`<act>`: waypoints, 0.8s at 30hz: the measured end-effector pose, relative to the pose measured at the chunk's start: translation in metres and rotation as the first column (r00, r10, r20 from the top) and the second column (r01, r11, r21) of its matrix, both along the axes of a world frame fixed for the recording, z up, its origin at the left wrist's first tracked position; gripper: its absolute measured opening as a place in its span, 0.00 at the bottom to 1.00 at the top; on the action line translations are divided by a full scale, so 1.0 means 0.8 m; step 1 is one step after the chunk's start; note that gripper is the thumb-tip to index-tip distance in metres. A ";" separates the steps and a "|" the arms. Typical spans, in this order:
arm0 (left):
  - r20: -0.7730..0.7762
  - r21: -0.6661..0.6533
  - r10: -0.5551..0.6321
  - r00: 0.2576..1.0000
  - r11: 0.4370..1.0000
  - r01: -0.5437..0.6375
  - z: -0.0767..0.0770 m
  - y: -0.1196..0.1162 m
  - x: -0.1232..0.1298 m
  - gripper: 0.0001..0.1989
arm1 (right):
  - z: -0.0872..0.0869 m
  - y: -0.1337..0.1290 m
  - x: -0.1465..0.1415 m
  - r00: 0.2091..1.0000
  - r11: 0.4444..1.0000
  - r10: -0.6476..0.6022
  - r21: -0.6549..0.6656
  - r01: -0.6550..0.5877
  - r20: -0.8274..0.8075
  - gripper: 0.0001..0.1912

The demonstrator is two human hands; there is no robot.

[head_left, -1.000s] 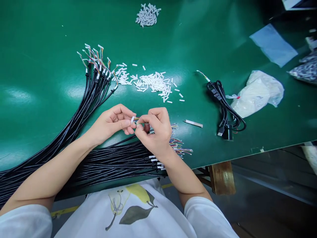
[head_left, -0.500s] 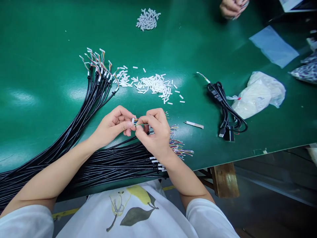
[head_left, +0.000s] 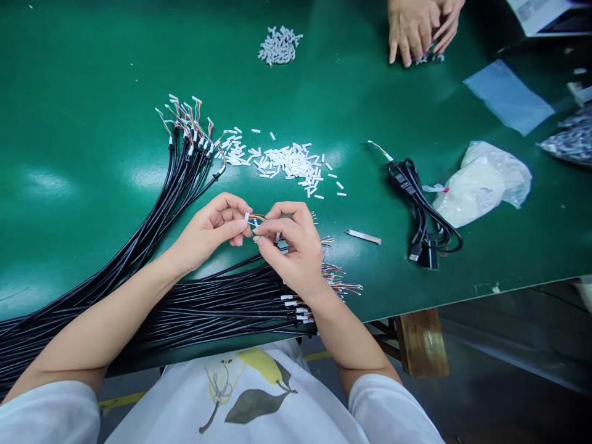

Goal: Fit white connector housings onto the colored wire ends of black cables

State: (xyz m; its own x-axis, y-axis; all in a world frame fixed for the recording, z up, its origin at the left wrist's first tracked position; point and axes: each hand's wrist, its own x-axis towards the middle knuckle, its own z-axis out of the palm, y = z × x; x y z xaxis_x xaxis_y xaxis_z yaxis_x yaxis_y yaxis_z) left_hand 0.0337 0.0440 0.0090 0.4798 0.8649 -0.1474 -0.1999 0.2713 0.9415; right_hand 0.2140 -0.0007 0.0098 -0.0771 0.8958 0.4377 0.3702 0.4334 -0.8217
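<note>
Between thumb and fingers, my left hand [head_left: 219, 222] pinches a small white connector [head_left: 247, 217]. Thin coloured wires [head_left: 257, 217] run from it toward my right hand [head_left: 296, 243], whose fingertips are closed on them. Under my hands lies a bundle of black cables [head_left: 222, 302] with bare coloured wire ends [head_left: 345, 287] at the right. A second group of black cables [head_left: 157, 209] curves up at the left, its wire ends [head_left: 189, 117] carrying white connectors. Beyond my hands, loose white connectors [head_left: 291, 161] are scattered over the green table [head_left: 92, 74].
Grey pieces [head_left: 280, 46] form a pile at the back. A co-worker's hands [head_left: 419, 28] rest over small parts at the upper right. To the right are a thin blade-like tool [head_left: 363, 237], a coiled USB cable [head_left: 419, 209], a white plastic bag [head_left: 476, 188] and a bluish sheet [head_left: 509, 95].
My right fingers have shifted on the wires, and more wire shows beside the connector. The co-worker's hands have come further into view, down onto small parts. The view has tilted slightly.
</note>
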 end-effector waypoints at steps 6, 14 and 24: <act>0.028 0.019 -0.034 0.999 0.999 0.034 0.003 0.000 -0.002 0.13 | -0.001 0.003 0.002 0.996 0.996 -0.039 0.082 0.032 0.083 0.03; 0.023 -0.024 -0.017 1.000 1.000 0.018 0.001 -0.002 0.001 0.15 | -0.003 0.003 -0.003 0.994 0.990 -0.075 0.126 0.064 0.081 0.05; 0.164 -0.118 -0.112 0.980 0.984 0.132 0.002 -0.002 -0.002 0.12 | -0.002 0.001 -0.008 0.979 0.974 -0.160 0.182 0.136 0.127 0.06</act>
